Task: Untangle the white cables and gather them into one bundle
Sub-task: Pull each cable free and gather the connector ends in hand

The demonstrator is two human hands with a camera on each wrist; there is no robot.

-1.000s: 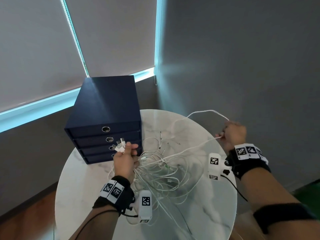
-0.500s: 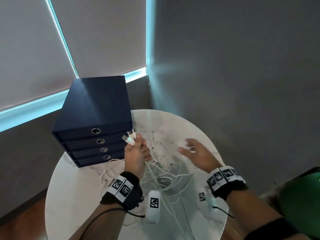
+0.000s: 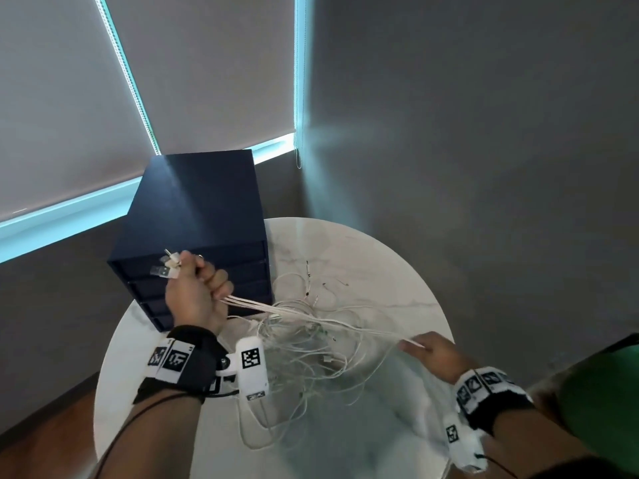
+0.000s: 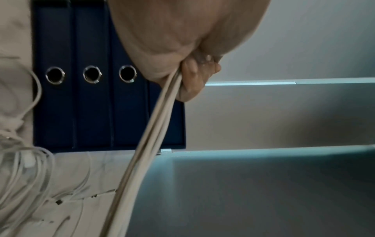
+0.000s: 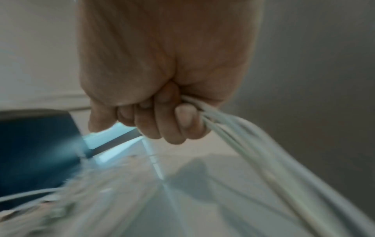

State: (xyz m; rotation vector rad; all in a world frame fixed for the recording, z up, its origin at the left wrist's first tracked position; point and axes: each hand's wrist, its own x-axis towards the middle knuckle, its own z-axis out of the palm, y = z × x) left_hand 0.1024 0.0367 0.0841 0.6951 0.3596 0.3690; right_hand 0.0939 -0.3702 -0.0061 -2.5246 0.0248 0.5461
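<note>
1. White cables (image 3: 311,326) lay in a loose tangle on the round marble table (image 3: 397,271), mid-top, just right of the navy drawer box (image 3: 197,209).
2. L hand (image 3: 195,295) was raised over the table's left part, in front of the drawer fronts, fingers curled tight round several cable ends; USB plugs (image 3: 166,267) stuck out above the fist.
3. From that fist a few strands ran together, fairly taut, rightward & down across the tangle twd the R hand (image 3: 435,354).
4. Left wrist view showed the same: fingers (image 4: 190,83) closed on a bunch of strands, w/ three ringed drawer pulls (image 4: 92,74) behind.
5. R hand sat low near the table's right edge, fingers (image 5: 182,121) curled round a group of strands per the right wrist view; that pic was motion-blurred.
6. Rest of the cables stayed slack on the tabletop btwn the two hands, some loops reaching twd the near edge.
7. Black wrist straps w/ printed markers (image 3: 173,357) sat on both wrists.
8. Grey blinds (image 3: 207,81) & a grey wall stood behind the table.
</note>
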